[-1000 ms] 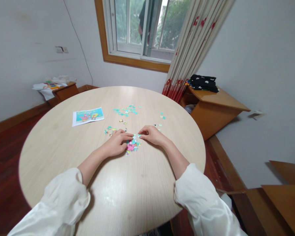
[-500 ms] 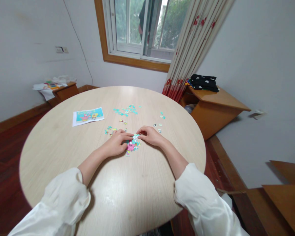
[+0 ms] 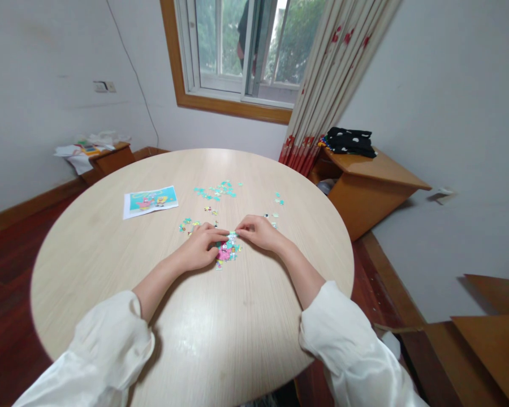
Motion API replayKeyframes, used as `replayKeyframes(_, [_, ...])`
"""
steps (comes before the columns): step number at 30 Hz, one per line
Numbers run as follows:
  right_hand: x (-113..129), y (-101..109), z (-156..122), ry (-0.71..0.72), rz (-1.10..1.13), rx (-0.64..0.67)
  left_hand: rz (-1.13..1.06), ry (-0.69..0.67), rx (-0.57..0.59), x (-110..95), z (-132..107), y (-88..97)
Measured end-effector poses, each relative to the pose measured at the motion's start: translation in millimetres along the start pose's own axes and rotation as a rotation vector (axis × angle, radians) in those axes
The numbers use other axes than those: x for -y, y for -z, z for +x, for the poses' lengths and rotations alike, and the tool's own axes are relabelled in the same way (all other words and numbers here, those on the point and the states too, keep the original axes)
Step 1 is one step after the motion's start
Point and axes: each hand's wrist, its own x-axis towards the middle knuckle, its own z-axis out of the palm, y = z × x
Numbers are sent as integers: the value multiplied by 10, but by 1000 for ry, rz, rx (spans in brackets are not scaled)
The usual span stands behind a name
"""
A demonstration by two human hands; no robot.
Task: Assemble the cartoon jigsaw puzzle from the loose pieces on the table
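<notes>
A small joined patch of jigsaw puzzle (image 3: 225, 251), pink and teal, lies on the round wooden table (image 3: 110, 249) between my hands. My left hand (image 3: 201, 246) rests on the patch's left side, its forefinger stretched over the top edge and the other fingers curled. My right hand (image 3: 258, 232) is pinched on a small teal piece (image 3: 233, 233) at the patch's upper edge. The fingertips of both hands almost meet there. White sleeves cover both forearms.
Loose teal pieces (image 3: 217, 191) lie scattered farther back, with a few more (image 3: 186, 224) left of my left hand and some (image 3: 279, 199) at the right. A printed reference picture (image 3: 150, 201) lies at the back left. A wooden cabinet (image 3: 365, 186) stands right of the table.
My right hand has slid a little to the left toward my left forefinger. My left hand has stayed on the patch. The view has shifted slightly.
</notes>
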Motion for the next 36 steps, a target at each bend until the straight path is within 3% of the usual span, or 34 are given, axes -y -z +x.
replayKeyframes(5, [-144, 233, -2, -152, -87, -358, -1, 2, -54, 17, -7, 9])
replayKeyframes(9, [-338, 375, -56, -293, -205, -412, -2, -31, 42, -29, -10, 26])
replayKeyframes(15, [-453, 389, -84, -346, -246, -346, 29, -56, 148, -92, -5, 60])
replayKeyframes(21, [-445, 435, -99, -330, -189, -309, -6, -42, -14, -21, -4, 17])
replayKeyframes(27, [-331, 487, -183, -273, -49, 19, -30, -7, -184, 43, 16, 5])
replayKeyframes(32, [-231, 470, -181, -326, -182, 104, -62, -22, -185, 34, 22, -2])
replayKeyframes(36, [-200, 442, -166, -335, -92, 147, -82, -54, -122, 35, 19, -25])
